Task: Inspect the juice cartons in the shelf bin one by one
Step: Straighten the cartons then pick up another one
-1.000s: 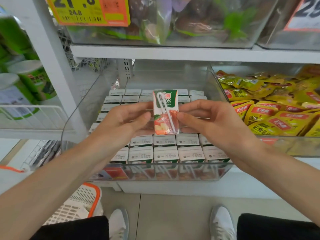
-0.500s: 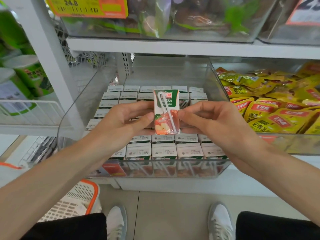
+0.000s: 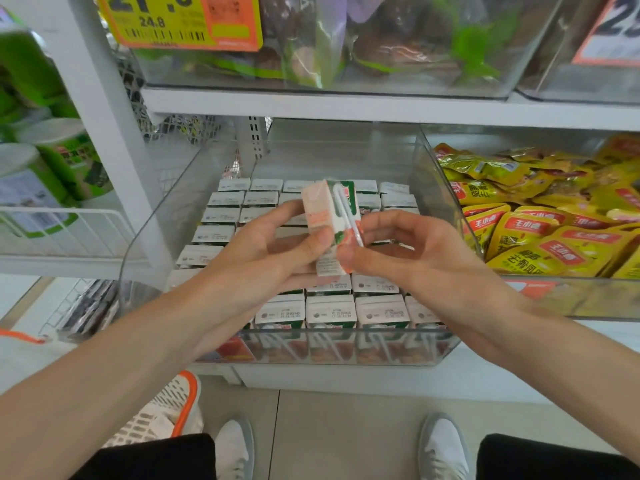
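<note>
**Head view.** One juice carton [image 3: 322,216] was held roughly upright, slightly tilted, above the mid rows of the clear shelf bin [image 3: 162,244], apart from the packed cartons [image 3: 330,311] below. It was turned so that a pale side panel & the green-topped front w/ its white straw [image 3: 346,216] both faced the camera.

- **Hands:** The left hand [image 3: 263,251] grasped the carton, thumb pressed on the side panel, fingers behind the pack. The right hand [image 3: 415,258] grasped it too, thumb tip on the lower front corner, fingers curled at the far edge.
- **Bin:** The packed cartons stood in tight rows, tops up.
- **Right:** The adjacent bin held yellow snack packets [image 3: 540,237].
- **Above:** Bagged goods [image 3: 381,46] sat beside a yellow price tag [image 3: 180,19].
- **Left:** Green canisters [image 3: 65,161] stood on a wire rack [image 3: 69,216].
- **Floor:** An orange-rimmed basket [image 3: 166,410] sat near two white shoes [image 3: 235,448].
</note>
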The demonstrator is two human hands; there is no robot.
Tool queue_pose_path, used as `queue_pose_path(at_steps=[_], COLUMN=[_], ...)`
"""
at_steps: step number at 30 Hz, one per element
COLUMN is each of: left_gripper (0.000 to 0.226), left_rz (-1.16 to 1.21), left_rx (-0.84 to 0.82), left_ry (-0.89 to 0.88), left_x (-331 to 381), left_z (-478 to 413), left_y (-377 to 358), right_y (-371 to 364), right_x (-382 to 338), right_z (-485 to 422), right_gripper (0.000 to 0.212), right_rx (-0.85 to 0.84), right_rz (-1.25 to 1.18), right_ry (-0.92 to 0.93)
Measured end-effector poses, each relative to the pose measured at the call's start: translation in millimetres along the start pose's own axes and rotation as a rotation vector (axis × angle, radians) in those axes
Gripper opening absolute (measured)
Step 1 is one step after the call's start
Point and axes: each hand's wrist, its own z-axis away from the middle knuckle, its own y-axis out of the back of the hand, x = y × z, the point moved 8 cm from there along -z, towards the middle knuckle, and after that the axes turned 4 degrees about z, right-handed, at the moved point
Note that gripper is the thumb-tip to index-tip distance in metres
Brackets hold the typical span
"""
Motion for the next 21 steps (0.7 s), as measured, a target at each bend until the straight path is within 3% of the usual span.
queue_pose_path(at_steps=[5,9,14,21], left_gripper=[0.065,0.042,0.04,0.057], left_rz=[-0.047,0.017,0.041,0.181], left_rx=[0.118,0.066,0.074,0.132], left_ry=[-0.038,-0.018,0.007,0.036], left_x=[4.3,5.8,2.5,0.5], left_z=[0.1,1.4,1.2,0.1], left_y=[7.2,3.6,4.6,11.1], right_y=[-3.7,-5.5,-7.7,-1.9], right_x=[-1.8,1.0,4.6,3.3], right_z=[-1.2,-4.0,-5.5,-6.6], right_gripper=[0.027,0.026,0.029,0.023], right_rx=[-0.019,-0.03,-0.05,0.026], right_rz=[0.018,0.008,-0.04,-0.012], right_ry=[0.043,0.017,-0.008,0.066])
